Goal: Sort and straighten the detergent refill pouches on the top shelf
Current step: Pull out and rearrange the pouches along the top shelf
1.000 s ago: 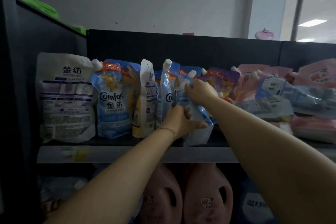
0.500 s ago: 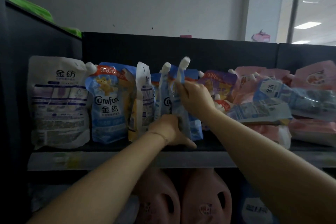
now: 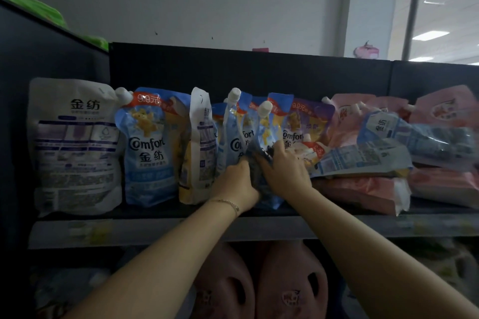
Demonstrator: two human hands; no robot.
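Refill pouches line the top shelf (image 3: pixel 160 230). A white pouch (image 3: pixel 75 145) stands at the left, then a blue Comfort pouch (image 3: pixel 149 147), a narrow white one turned edge-on (image 3: pixel 202 142) and two blue pouches with white spouts. My left hand (image 3: pixel 237 184) and my right hand (image 3: pixel 281 166) grip the lower part of the nearer blue spouted pouch (image 3: pixel 264 129) from either side; it stands upright in the row. A purple pouch (image 3: pixel 308 122) stands behind my right hand.
Pink pouches (image 3: pixel 363 189) and light blue ones (image 3: pixel 414 137) lie flat in a loose heap on the right of the shelf. Pink detergent jugs (image 3: pixel 287 285) stand on the shelf below. A dark side panel (image 3: pixel 51 59) closes off the left end.
My right hand slid down from the top of the blue pouch to its lower part. The pouch now stands deeper in the row, and my left hand closed in against it.
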